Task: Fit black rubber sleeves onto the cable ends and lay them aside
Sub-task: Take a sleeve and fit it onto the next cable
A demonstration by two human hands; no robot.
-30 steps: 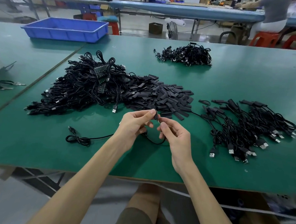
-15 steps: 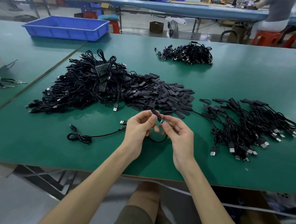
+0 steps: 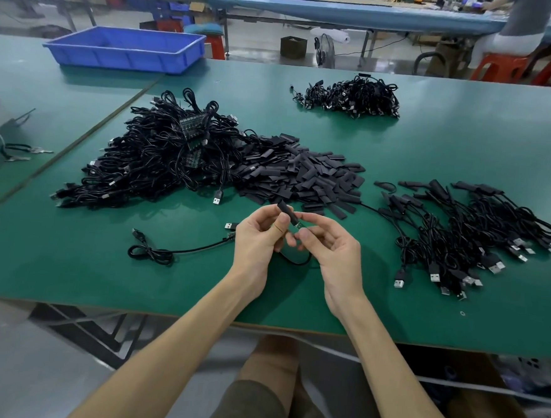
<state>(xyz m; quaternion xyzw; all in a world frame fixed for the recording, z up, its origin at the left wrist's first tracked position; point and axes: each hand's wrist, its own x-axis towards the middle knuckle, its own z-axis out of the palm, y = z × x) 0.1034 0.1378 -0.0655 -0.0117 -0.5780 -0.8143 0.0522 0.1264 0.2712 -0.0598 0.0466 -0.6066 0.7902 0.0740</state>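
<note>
While the left hand [image 3: 259,237] pinches a black rubber sleeve [image 3: 286,210] between thumb and forefinger, the right hand [image 3: 333,248] brings the cable end [image 3: 297,225] up to its lower mouth. Step in hand, by my reading, is the threading itself, sleeve and end meeting just above the table [image 3: 67,276]. Whether the end is already inside the sleeve or only touching its lip is too small to tell. Right fingers [image 3: 314,218] are narrow, nipped on the cable [image 3: 296,262] just behind the end; the left ones curl close round the sleeve, which tilts up and away. Both forearms reach in from the near edge, wrists raised, palms turned toward each other. The cable loops down under the hands and trails left to a loose coil [image 3: 150,253] on the table. Next move likely calls for a straight push along the sleeve's axis with the end kept square, since soft rubber may buckle or catch. Then it goes aside, presumably onto the sleeved heap [image 3: 462,228] at right. Loose sleeves [image 3: 302,178] and bare cables [image 3: 160,161] lie beyond the hands.
</note>
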